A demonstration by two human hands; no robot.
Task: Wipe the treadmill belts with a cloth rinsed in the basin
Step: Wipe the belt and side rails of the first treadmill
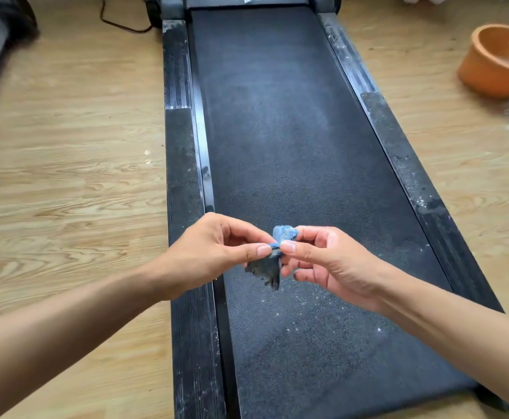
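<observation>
Head camera looks down on a black treadmill belt [292, 131] that runs away across a wooden floor [65, 182]. Over its near half the left hand [213, 252] and right hand [328, 261] meet. Each pinches a small blue cloth [275, 261] between its thumb and curled fingers [300, 247], and the cloth's dark, frayed end hangs down. Dusty side rails [180, 146] flank the belt. An orange basin [495, 65] sits on the floor, well off to the right.
</observation>
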